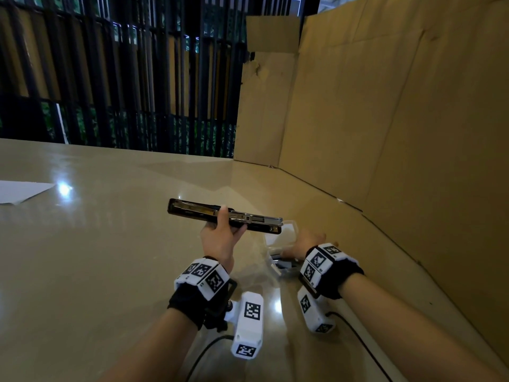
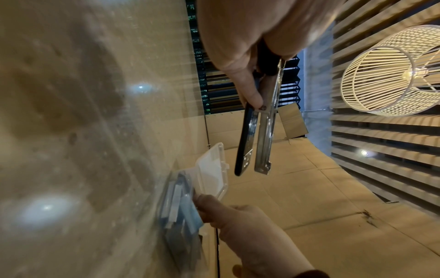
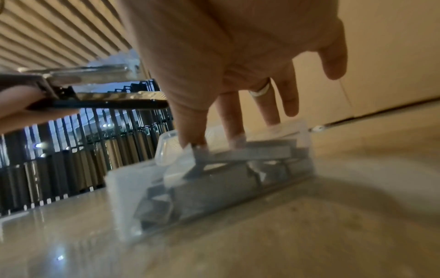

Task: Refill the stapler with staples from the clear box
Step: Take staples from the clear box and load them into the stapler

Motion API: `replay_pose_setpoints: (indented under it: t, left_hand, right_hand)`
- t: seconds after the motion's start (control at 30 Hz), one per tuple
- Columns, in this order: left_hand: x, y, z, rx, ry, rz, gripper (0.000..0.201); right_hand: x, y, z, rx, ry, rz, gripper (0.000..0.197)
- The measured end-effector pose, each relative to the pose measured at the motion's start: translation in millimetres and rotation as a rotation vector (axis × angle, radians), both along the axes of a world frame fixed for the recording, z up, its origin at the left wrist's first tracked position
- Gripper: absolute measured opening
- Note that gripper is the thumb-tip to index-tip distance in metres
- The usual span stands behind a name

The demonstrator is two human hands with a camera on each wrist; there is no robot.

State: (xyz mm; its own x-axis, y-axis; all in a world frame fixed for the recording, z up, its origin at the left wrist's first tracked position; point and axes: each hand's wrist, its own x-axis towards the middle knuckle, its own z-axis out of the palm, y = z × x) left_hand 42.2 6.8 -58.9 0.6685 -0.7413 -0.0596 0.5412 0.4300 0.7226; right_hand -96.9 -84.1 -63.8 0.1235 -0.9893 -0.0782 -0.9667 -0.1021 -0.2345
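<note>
The left hand [image 1: 220, 238] holds the stapler [image 1: 224, 216] in the air, clear of the table [image 1: 110, 244], with thumb and fingers wrapped round its middle. The stapler is swung fully open, its bright metal magazine facing up and its nose pointing toward 3 o'clock, over the far edge of the clear box [image 3: 214, 180]. I judge it is held so to leave the channel open for loading from above and close to the supply. The right hand [image 1: 308, 241] reaches down into the clear box, which sits on the table at about 4 o'clock from the stapler. Its lid [image 2: 212, 169] stands hinged open on the far side. In the right wrist view the thumb and forefinger tips bear on the ends of one grey staple strip [image 3: 240, 150], which lies tilted across the top of the pile; the remaining fingers are spread and straight. The pinch appears in place, but the view is blurred and the strip has not left the box. The box holds several more grey strips lying crossed and loose. A white sheet [image 1: 22, 191] lies at 9 o'clock, well apart; a cardboard wall [image 1: 399, 119] stands from 12 to 3 o'clock.
</note>
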Motion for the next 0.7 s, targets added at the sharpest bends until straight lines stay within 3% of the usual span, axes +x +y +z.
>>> replay_pose_setpoints:
  t: [0.27,0.47,0.7]
  left_hand:
    - [-2.7,1.1,1.1,-0.025,-0.012,-0.011,0.023]
    - [-2.8,2.0,0.1,-0.027,-0.019,-0.019,0.024]
    - [-4.2,2.2,0.4,0.004,-0.004,-0.025,0.022]
  right_hand:
    - [2.6,6.3,3.7,-0.044,0.102,0.019,0.042]
    - [2.4,12.9,7.0,-0.086,0.233,0.036,0.050]
    - [0.0,3.7,4.1,0.013,0.072,0.004,0.047]
